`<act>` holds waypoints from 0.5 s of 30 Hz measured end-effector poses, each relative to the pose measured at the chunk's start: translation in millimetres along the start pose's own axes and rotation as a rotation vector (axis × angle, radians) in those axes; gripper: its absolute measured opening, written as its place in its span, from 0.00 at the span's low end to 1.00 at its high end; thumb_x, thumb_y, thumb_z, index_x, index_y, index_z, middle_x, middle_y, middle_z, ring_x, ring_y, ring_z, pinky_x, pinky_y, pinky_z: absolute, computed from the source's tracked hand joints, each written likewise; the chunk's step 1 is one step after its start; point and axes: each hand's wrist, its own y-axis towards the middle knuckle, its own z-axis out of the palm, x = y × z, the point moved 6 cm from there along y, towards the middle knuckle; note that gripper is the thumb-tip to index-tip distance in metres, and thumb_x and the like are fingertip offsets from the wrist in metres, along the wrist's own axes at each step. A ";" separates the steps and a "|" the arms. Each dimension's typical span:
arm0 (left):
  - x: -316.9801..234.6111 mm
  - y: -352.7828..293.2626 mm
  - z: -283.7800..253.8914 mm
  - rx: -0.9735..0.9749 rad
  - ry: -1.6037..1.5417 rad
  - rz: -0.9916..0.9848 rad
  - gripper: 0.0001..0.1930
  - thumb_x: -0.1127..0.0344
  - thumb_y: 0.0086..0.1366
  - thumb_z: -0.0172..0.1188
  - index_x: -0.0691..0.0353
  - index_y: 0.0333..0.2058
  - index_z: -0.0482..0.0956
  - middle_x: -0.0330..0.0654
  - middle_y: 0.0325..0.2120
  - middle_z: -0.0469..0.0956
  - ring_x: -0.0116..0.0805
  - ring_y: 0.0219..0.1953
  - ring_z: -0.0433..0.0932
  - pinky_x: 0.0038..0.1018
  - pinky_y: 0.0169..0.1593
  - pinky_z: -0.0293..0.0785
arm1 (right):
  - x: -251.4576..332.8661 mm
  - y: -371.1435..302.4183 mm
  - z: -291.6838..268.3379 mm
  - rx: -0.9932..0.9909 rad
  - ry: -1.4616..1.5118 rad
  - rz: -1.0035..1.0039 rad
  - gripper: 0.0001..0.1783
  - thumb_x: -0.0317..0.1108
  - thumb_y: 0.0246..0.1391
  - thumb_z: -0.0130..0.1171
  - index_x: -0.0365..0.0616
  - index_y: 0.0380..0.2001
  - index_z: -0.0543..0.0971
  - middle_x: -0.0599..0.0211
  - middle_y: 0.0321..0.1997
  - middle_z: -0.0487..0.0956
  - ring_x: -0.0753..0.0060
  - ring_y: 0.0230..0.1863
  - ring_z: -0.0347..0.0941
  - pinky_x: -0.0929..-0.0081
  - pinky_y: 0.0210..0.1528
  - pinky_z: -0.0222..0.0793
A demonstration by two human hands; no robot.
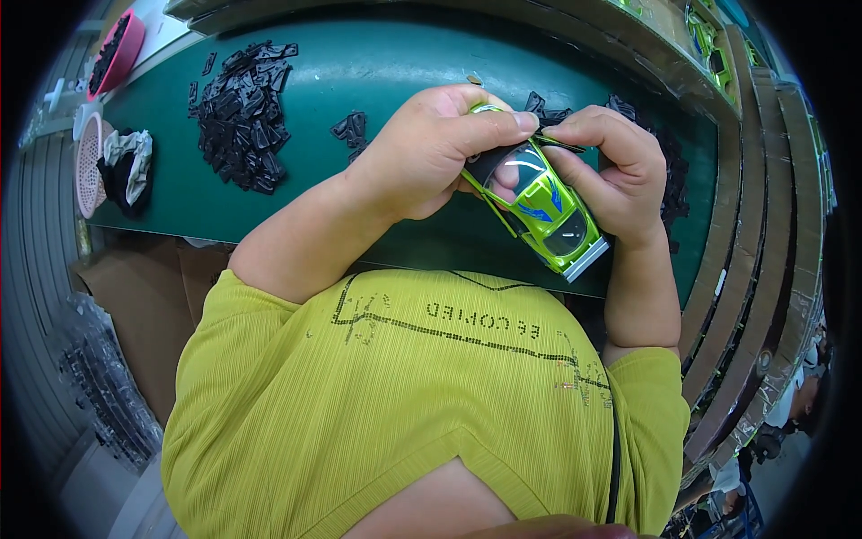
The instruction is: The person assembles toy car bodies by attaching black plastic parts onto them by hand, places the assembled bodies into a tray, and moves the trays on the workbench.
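The step in hand appears to be fitting or adjusting a small part on a green toy car shell (558,214), which sits right of centre in the upper half of the frame, tilted, its grey end bar toward the lower right. The left hand (429,144) is clamped around the shell's upper left end, thumb across the top; a fingertip shows through its clear window. The right hand (621,172) pinches a thin dark piece (564,144) between thumb and forefinger at the shell's upper right edge; whether that piece is loose or attached cannot be told.

The next move likely calls for a steady left grip while the right fingers align the piece without straining it. A heap of black parts (242,117) lies on the green table (386,54) at the upper left, well apart from the hands.
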 end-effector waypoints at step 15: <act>7.0 12.1 -2.4 0.137 -0.177 0.025 0.12 0.62 0.70 0.59 0.67 0.39 0.76 0.42 0.31 0.81 0.29 0.30 0.83 0.27 0.34 0.84 | -8.4 0.7 -9.7 0.064 0.060 0.087 0.08 0.25 0.55 0.65 0.38 0.39 0.86 0.64 0.32 0.84 0.73 0.34 0.81 0.80 0.36 0.74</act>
